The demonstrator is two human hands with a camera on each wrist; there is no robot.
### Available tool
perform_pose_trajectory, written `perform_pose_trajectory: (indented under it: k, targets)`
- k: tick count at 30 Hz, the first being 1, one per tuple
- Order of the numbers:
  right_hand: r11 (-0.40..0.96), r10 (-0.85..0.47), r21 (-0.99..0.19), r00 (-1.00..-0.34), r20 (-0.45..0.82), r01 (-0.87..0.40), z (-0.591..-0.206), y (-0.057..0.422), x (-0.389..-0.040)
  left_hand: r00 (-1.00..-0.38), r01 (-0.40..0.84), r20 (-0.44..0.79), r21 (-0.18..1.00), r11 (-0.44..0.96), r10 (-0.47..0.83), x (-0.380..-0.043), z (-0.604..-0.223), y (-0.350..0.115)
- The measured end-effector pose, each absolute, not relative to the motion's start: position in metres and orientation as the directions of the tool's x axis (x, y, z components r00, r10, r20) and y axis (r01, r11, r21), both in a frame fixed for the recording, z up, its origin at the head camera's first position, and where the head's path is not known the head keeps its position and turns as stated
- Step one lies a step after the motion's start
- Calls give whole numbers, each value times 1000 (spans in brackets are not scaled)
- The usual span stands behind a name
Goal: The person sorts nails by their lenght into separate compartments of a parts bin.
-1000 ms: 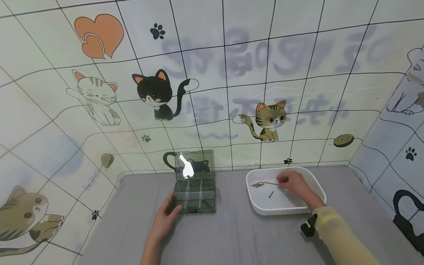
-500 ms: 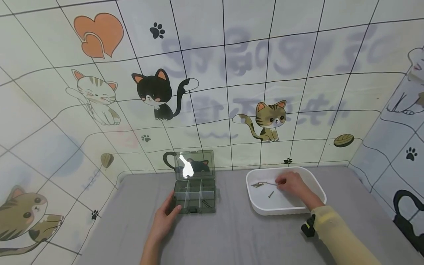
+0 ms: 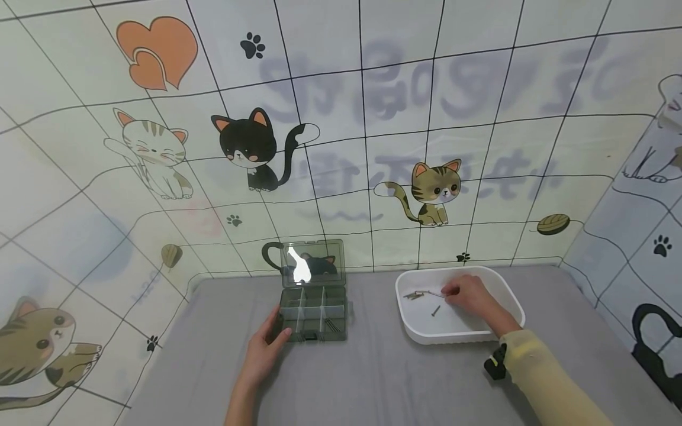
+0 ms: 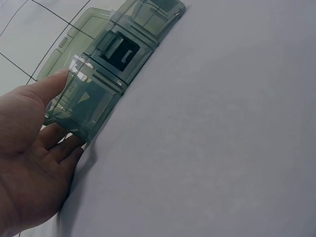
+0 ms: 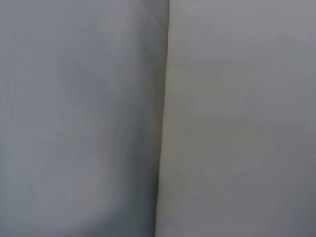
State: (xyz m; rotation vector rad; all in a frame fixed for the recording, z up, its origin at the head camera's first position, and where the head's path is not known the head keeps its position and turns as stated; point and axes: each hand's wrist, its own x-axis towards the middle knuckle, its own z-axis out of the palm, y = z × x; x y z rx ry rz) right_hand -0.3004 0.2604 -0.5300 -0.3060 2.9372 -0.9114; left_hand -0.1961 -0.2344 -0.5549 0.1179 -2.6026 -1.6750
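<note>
A translucent green compartment box (image 3: 334,311) stands with its lid (image 3: 314,278) raised, and several thin screws (image 3: 333,325) lie in its front right compartment. My left hand (image 3: 263,349) holds the box by its left side. In the left wrist view the thumb (image 4: 52,86) lies on the box's front corner and the other fingers reach round its end. Inside the white tray (image 3: 426,329), my right hand (image 3: 469,294) pinches the end of a long thin screw (image 3: 436,294). Several screws (image 3: 413,296) lie just left of it, and a single screw (image 3: 436,310) lies nearer me.
Grey cloth (image 3: 367,373) covers the table, with cat-printed sheets (image 3: 405,89) hanging behind and at both sides. A black device (image 3: 495,362) is strapped at my right wrist, below a yellow sleeve (image 3: 549,378). Pale, blurred surfaces fill the right wrist view.
My right hand has shifted very slightly left within the tray. The left hand and the box keep their places.
</note>
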Motion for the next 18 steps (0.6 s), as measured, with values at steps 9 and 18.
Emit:
perform_pose_trajectory:
  k: [9, 18]
  targets:
    - [820, -219, -544, -976, -8, -180, -530, 258, -302, -996, -39, 0, 903, 428, -91, -196, -557, -236]
    - [810, -258, -554, -965, -39, -194, -527, 257, -300, -996, -36, 4, 902, 431, -90, -197, -558, -237]
